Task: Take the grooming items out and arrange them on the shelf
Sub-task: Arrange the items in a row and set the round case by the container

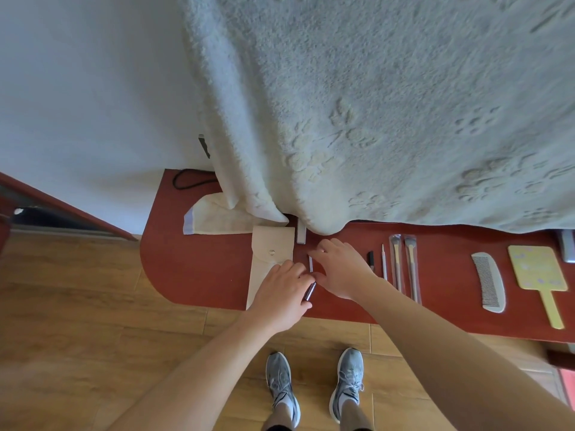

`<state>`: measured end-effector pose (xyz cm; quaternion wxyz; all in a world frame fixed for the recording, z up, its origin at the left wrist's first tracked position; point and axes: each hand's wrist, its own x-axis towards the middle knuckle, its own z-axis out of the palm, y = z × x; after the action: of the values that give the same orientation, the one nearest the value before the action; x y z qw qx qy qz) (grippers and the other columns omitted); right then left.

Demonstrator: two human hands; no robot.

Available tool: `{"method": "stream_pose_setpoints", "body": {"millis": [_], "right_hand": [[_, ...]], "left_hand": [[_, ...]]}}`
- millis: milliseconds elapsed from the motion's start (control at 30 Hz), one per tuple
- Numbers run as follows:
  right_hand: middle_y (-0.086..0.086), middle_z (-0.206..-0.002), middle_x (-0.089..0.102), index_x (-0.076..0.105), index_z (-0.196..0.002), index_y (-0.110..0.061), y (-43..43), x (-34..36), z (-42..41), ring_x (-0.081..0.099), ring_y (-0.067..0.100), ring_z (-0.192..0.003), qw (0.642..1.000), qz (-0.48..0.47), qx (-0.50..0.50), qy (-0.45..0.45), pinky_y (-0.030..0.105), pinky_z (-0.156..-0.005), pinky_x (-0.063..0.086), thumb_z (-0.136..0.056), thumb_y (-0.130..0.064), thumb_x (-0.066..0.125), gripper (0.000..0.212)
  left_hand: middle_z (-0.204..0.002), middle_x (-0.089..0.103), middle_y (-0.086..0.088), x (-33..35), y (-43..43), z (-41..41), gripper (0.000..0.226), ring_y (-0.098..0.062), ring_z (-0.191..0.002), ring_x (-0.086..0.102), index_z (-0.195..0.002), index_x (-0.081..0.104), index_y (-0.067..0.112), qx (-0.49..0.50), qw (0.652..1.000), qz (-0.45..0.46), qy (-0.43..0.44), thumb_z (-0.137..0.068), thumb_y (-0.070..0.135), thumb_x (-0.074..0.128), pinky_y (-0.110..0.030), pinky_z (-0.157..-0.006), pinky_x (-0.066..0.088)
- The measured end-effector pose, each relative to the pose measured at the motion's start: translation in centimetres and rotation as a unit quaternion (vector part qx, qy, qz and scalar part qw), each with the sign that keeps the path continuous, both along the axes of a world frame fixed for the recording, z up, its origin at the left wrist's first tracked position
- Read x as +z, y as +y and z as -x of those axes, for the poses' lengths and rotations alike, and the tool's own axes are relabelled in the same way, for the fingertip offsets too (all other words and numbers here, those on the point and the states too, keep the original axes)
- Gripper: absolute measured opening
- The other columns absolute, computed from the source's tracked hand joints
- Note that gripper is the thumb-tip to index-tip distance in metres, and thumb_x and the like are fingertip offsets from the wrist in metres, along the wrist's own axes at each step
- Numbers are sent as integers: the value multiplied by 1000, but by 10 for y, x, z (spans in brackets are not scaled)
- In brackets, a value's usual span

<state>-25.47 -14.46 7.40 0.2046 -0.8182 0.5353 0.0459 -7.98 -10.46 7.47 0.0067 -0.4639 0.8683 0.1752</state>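
A cream fabric pouch [270,253] with a snap button lies on the red-brown shelf [199,259]. My left hand [281,293] rests on the pouch's lower right part and grips a dark slim pen-like item [310,290]. My right hand [339,269] hovers just right of it, fingers spread, its fingertips at a thin silver stick [310,263]. To the right lie a short black item [371,260], a thin silver tool [384,262], two wrapped brushes [404,262], a grey comb [489,281] and a yellow hand mirror [539,275].
A fluffy white blanket [373,104] hangs over the shelf's back edge. A folded cream towel [217,217] lies left of it, near a black cord [186,178]. A grey block [301,234] stands behind the pouch. Wooden floor and my two shoes are below.
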Motion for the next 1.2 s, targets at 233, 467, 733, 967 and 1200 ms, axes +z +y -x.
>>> {"method": "stream_pose_setpoints", "body": {"millis": [233, 467, 733, 967, 1200], "right_hand": [[1, -118, 54, 58, -128, -21, -3, -1, -1, 46, 22, -110, 1000, 4, -4, -11, 35, -91, 39, -90, -39, 53, 42], [3, -114, 55, 60, -125, -20, -2, 2, 6, 48, 23, -107, 1000, 11, -1, -10, 36, -88, 41, -89, -38, 55, 40], [2, -115, 54, 60, -122, -20, -1, 7, 38, 47, 23, -108, 1000, 18, -13, 17, 36, -89, 40, -88, -42, 56, 41], [1, -119, 53, 60, -124, -22, 1, 8, 66, 47, 21, -110, 999, 17, -17, 26, 35, -89, 39, -88, -43, 57, 42], [1, -120, 53, 62, -123, -20, 2, 7, 82, 45, 22, -112, 1000, 20, -15, 18, 37, -92, 40, -86, -42, 59, 42]], "left_hand": [[-116, 56, 8, -1, -2, 3, 48, -17, -108, 47, -121, 57, 24, 16, 1000, -10, 3, -83, 49, 70, -32, -97, 37], [-118, 55, 8, 0, 0, 10, 49, -16, -112, 45, -121, 58, 23, 39, 999, -19, 15, -83, 52, 68, -30, -98, 36], [-116, 55, 9, 0, 4, 38, 49, -15, -106, 45, -119, 59, 23, 53, 998, -24, 34, -82, 54, 69, -28, -94, 37], [-118, 55, 8, 1, 6, 64, 49, -15, -109, 46, -120, 59, 23, 65, 996, -34, 45, -83, 54, 68, -29, -93, 37], [-117, 56, 8, -4, 9, 83, 49, -14, -107, 47, -119, 59, 24, 73, 996, -33, 49, -83, 55, 68, -28, -92, 39]]}}
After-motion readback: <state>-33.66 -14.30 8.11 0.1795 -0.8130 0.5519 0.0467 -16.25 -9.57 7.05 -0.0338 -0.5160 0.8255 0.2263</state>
